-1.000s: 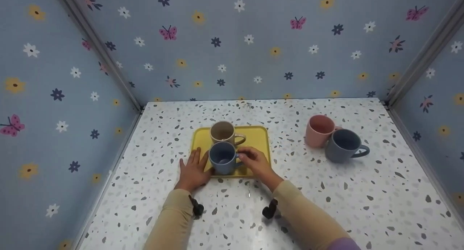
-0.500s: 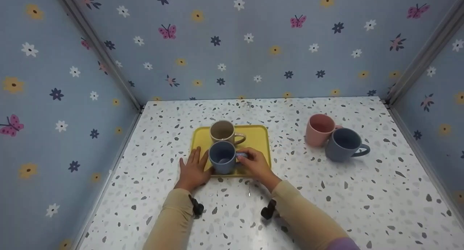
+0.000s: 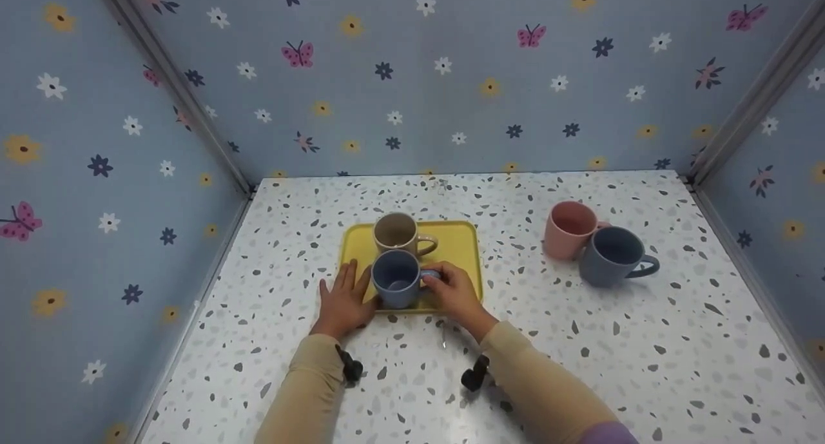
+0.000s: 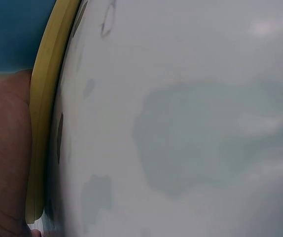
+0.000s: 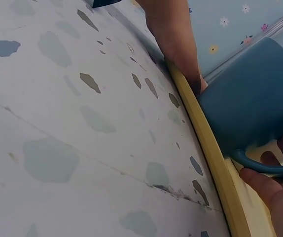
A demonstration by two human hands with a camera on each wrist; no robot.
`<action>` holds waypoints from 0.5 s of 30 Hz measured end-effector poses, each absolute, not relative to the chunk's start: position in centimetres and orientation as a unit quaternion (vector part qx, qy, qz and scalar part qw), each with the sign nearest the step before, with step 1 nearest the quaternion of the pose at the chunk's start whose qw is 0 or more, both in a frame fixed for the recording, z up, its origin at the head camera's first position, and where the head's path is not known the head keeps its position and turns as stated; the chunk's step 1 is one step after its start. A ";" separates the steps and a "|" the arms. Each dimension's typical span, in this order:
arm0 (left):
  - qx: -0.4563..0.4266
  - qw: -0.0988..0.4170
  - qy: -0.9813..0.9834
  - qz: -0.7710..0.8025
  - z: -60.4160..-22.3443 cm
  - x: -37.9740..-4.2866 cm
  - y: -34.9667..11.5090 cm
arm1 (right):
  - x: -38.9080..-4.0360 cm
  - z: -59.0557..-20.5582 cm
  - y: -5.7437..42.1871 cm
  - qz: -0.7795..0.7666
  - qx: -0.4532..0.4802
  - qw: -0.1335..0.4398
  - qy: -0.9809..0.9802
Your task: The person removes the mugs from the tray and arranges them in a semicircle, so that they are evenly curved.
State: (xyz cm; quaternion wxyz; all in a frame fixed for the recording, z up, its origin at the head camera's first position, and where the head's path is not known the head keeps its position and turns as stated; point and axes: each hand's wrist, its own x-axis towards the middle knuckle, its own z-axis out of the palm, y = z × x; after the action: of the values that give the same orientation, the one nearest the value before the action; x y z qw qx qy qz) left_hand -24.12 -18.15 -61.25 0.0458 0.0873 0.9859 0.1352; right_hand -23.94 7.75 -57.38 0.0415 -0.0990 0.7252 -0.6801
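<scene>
Gripping the blue mug [image 3: 398, 297] by its handle with the right hand [image 3: 459, 296], pinched between thumb and curled fingers, just below the middle of the head view. Upright on the yellow tray [image 3: 454, 238], near its lower edge. Resting the left hand [image 3: 343, 307], released and with fingers spread, over the tray's left side, with the thumb close to the lower left of the blue mug; impossible to tell whether touching it. Just above in the frame, also on the tray, an upright beige mug [image 3: 395, 232], partly covered by the blue one, with handle to the right. Toward the right of the frame, on the speckled tabletop [image 3: 399, 399], a pink mug [image 3: 564, 238] and, overlapping its handle, a dark grey-blue mug [image 3: 602, 263]. Along the bottom, tan sleeves [image 3: 541, 379] with black devices [image 3: 352, 368] by the cuffs. Across the top and both sides, pale blue walls [image 3: 425, 83] printed with flowers and butterflies.
</scene>
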 end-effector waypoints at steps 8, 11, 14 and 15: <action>0.085 0.043 0.987 0.132 -61.7 -24.3 -18.2 | -24.4 -57.7 7.4 -0.727 -0.077 0.058 0.680; 0.081 0.046 0.987 0.130 -61.7 -24.3 -18.2 | -24.4 -57.4 7.4 -0.735 -0.080 0.061 0.670; 0.078 0.048 0.987 0.133 -61.6 -24.3 -18.1 | -24.2 -57.2 7.5 -0.741 -0.080 0.057 0.664; 0.077 0.050 0.987 0.133 -61.6 -24.3 -18.1 | -24.2 -57.2 7.6 -0.742 -0.077 0.056 0.663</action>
State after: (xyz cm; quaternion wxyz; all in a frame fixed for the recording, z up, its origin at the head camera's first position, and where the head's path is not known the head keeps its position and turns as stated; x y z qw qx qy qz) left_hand -24.25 -18.14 -61.59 0.0498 0.0766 0.9869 0.1327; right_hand -24.20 7.58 -57.22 0.0564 -0.0768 0.6634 -0.7422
